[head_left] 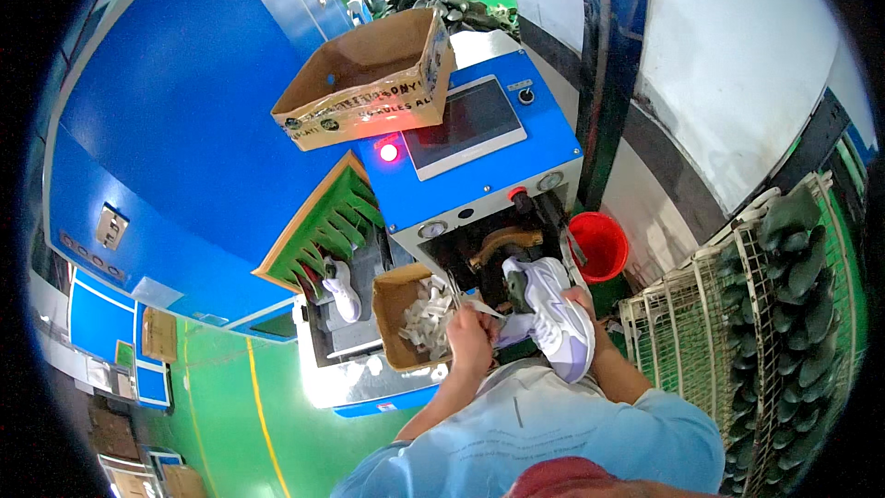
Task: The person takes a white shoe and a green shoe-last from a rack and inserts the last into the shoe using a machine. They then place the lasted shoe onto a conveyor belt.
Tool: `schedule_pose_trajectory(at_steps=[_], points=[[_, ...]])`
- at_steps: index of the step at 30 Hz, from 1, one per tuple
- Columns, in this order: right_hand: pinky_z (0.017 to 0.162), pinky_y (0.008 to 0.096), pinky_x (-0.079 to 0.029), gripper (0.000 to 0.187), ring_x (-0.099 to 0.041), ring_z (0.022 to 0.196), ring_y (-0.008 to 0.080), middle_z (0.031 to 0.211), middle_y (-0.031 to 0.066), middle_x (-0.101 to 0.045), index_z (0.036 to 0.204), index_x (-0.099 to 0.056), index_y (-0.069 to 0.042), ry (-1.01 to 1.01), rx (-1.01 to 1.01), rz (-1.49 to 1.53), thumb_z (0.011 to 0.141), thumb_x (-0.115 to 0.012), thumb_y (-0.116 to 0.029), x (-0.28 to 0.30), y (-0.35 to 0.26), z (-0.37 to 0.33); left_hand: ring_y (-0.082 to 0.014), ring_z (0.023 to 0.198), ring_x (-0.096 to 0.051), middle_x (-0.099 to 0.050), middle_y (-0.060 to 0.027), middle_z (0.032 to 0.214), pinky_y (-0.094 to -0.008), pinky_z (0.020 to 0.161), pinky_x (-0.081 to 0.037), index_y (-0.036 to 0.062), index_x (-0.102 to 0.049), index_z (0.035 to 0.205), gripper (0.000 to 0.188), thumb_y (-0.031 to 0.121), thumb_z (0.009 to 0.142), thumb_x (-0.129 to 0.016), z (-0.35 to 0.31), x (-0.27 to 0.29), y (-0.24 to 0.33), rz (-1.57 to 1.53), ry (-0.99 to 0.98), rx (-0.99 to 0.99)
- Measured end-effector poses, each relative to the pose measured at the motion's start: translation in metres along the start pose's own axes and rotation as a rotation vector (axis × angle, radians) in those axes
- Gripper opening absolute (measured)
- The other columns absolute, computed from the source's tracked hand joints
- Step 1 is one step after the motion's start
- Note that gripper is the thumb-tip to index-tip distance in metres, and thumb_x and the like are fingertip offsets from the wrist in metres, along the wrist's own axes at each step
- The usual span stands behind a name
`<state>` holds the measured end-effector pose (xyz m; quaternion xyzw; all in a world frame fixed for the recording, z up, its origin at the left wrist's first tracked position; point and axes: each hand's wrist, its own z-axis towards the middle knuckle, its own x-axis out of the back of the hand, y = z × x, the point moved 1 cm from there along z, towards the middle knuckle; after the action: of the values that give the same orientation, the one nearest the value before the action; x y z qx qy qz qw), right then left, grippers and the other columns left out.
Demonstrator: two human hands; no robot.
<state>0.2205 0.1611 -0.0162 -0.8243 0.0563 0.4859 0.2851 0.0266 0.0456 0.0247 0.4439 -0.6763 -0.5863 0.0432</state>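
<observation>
My right hand (584, 302) is closed around the side of a white and lavender sneaker (560, 332), held in front of my body with its dark opening facing the machine. Just left of the shoe, my left hand (470, 330) is pinched shut on a thin pale strip (485, 308); its exact kind is too small to tell. Beside that hand stands a small cardboard box (391, 318) holding crumpled white scraps (426, 318). The blue machine (442, 194) in front of me has a dark recess with a brown curved part (505, 243) in it.
Another sneaker (342, 291) lies on the conveyor by a green fringed curtain (318, 231). A large open carton (369, 83) sits on the machine beside a dark screen (468, 127). At right are a red bucket (601, 247) and a wire rack (682, 314) with dark shoe-shaped pieces (795, 314).
</observation>
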Motion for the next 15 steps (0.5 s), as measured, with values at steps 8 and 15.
schedule_pose_trajectory(at_steps=[8, 15], points=[[0.094, 0.0375, -0.055, 0.068, -0.068, 0.107, 0.0278, 0.125, 0.0189, -0.066, 0.139, -0.049, 0.003, -0.141, -0.061, -0.23, 0.078, -0.071, -0.017, -0.021, -0.02, -0.012, -0.0258, 0.101, -0.063, -0.059, -0.0185, 0.128, -0.0386, 0.08, -0.055, 0.0061, -0.055, 0.132, 0.078, 0.073, 0.092, -0.05, 0.001, 0.062, -0.022, -0.19, -0.417, 0.73], [0.095, 0.0342, -0.052, 0.081, -0.066, 0.108, 0.0209, 0.125, 0.0121, -0.065, 0.145, -0.045, 0.0, 0.089, -0.199, -0.397, 0.072, -0.079, -0.011, 0.0, 0.008, -0.013, -0.021, 0.103, -0.064, -0.068, -0.0112, 0.11, -0.0376, 0.086, -0.055, -0.0049, -0.059, 0.125, 0.041, 0.028, 0.101, -0.062, -0.004, 0.039, 0.001, 0.179, -0.326, 0.591]])
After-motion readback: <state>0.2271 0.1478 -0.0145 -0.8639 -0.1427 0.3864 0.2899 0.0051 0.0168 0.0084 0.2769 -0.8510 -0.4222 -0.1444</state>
